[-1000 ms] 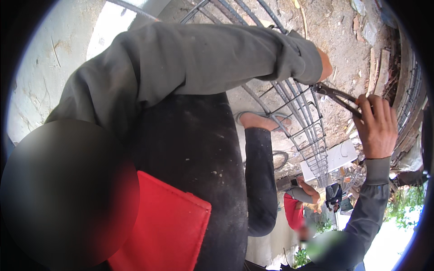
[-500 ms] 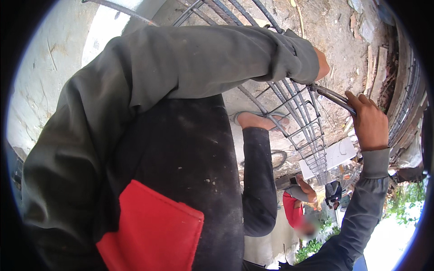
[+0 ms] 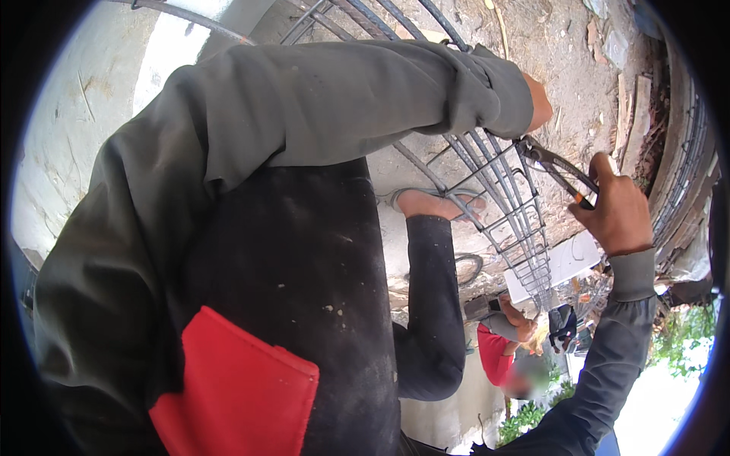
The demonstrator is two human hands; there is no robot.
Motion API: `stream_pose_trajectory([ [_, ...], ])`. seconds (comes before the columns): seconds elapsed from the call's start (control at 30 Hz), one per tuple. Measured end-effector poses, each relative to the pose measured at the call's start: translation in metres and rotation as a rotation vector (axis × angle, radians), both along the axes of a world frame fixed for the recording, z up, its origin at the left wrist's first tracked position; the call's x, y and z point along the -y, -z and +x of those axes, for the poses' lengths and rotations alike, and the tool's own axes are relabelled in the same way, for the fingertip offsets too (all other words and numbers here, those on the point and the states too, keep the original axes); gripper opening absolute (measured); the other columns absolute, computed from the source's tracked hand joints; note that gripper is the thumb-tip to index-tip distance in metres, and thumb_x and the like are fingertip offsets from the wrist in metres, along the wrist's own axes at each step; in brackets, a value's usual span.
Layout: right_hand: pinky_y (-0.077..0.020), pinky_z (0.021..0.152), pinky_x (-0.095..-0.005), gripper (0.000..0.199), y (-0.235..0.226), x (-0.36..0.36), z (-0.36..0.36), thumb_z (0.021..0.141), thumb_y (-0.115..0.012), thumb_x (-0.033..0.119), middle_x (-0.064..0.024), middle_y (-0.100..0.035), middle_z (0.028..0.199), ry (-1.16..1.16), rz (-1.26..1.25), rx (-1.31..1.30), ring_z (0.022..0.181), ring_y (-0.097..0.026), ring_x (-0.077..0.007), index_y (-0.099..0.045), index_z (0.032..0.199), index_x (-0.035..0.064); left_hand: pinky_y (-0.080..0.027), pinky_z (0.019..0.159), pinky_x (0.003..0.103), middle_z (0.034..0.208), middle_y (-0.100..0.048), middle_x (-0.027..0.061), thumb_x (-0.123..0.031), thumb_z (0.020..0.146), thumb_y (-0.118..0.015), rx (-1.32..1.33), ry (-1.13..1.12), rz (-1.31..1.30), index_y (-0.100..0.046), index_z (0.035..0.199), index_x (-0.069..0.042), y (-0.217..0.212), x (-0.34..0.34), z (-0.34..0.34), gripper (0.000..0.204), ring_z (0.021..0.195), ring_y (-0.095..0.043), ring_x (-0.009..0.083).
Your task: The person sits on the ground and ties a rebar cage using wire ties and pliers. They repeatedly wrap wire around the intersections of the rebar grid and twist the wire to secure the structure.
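Observation:
A pair of dark pincers [image 3: 561, 165] with orange on one handle is in my right hand [image 3: 620, 216]. Its handles are spread apart, and the jaws are at a crossing of the steel rebar cage [image 3: 494, 194], just below my left cuff. Reaching across from the left, my left hand [image 3: 540, 105] is at the cage near the pincers' jaws. Only the back of that hand shows past the grey sleeve; its fingers are hidden. Long bars and square stirrups make up the cage, which runs away toward the lower right.
More rebar [image 3: 372, 19] extends at the top. A sandalled foot [image 3: 430, 204] is beside the cage. Farther off are a white board [image 3: 574, 262] and a person in a red shirt [image 3: 496, 355]. Wood scraps [image 3: 637, 121] and bundled bars lie at the right.
The pincers' handles have gone from nearly together to spread apart, and my right fingers have opened with them. My left arm has hardly moved.

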State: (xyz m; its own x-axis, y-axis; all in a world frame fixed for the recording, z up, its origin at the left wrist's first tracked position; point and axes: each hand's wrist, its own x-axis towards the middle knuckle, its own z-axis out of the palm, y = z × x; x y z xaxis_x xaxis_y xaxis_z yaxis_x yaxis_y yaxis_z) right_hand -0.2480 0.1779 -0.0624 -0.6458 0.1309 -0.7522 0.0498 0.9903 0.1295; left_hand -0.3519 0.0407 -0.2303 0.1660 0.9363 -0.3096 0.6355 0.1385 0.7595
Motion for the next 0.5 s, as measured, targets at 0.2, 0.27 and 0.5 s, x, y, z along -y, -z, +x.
stream_pose_trajectory([
  [0.2,-0.0437,0.101,-0.0404,0.050,-0.019,0.005,0.002,0.082,-0.078,0.025,-0.0010,-0.064,0.116,-0.551,0.095,-0.468,0.110,-0.059,-0.0219,-0.064,0.129,0.0149,-0.057,0.085,0.048,0.107,-0.072,0.0233,-0.010,0.087,-0.064,-0.010,0.031,-0.022,-0.074,0.106,0.000,-0.003,0.001,-0.005,0.025,0.102,-0.071,0.0404],
  [0.27,-0.0426,0.102,-0.0416,0.051,-0.020,0.006,0.007,0.082,-0.078,0.028,-0.0019,-0.064,0.116,-0.500,0.122,-0.434,0.109,-0.059,-0.0226,-0.064,0.129,0.0134,-0.057,0.084,0.048,0.107,-0.072,0.0236,-0.010,0.086,-0.065,-0.013,0.024,-0.014,-0.074,0.106,0.000,-0.005,0.000,-0.003,0.024,0.102,-0.071,0.0405],
  [0.5,-0.0524,0.070,-0.0475,0.043,-0.020,0.002,0.012,0.082,-0.079,0.038,-0.0129,-0.063,0.086,-0.061,0.013,-0.138,0.081,-0.066,-0.0360,-0.065,0.104,0.0036,-0.057,0.084,0.047,0.108,-0.072,0.0234,-0.008,0.084,-0.067,-0.012,0.031,-0.054,-0.075,0.105,0.000,-0.007,-0.001,-0.009,0.024,0.101,-0.071,0.0404],
])
